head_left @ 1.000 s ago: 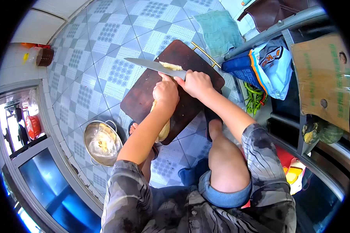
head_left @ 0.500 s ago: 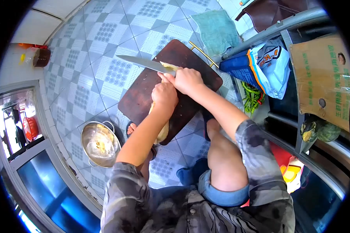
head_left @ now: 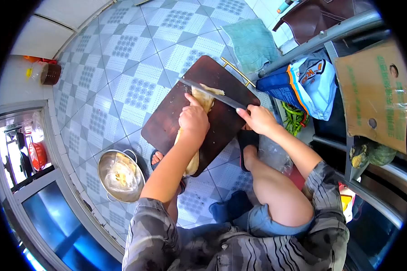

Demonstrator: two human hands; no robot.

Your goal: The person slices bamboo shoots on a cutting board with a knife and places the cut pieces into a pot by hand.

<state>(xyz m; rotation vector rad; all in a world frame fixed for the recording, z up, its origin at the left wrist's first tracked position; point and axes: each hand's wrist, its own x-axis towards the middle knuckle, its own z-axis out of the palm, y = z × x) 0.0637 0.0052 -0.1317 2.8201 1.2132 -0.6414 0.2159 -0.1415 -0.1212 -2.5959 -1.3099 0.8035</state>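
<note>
Blue-and-white bag [head_left: 319,86]: large dark letters that I can read only in part, something like "-Ko"; smaller print too small to read.
Cardboard box [head_left: 371,92]: green printed characters turned sideways, not legible to me; two holes in its face.
Steel bowl [head_left: 136,192]: on the tiled floor [head_left: 135,92] left of the board, apart from it; inside, a clear plastic bag [head_left: 121,177] and yellowish pieces.
Shelf side: green peppers [head_left: 295,118] with some red beside the blue-and-white bag; a dark green gourd [head_left: 382,154] below the box.
Cutting board [head_left: 160,119]: dark brown, set diagonally; its surface shows bare to the left of my left hand and between my two arms. A gold bar [head_left: 238,71] runs near its far right edge.
Pale food [head_left: 192,166]: long, lying on the board, passing under my left hand and forearm to the near edge.
Knife [head_left: 215,94]: blade across the far part of the food, tip toward the far left.
Right hand [head_left: 260,119]: fingers closed around the handle.
Left hand [head_left: 194,121]: on the food, index stretched toward the blade, other fingers curled; I cannot tell whether they pinch.
</note>
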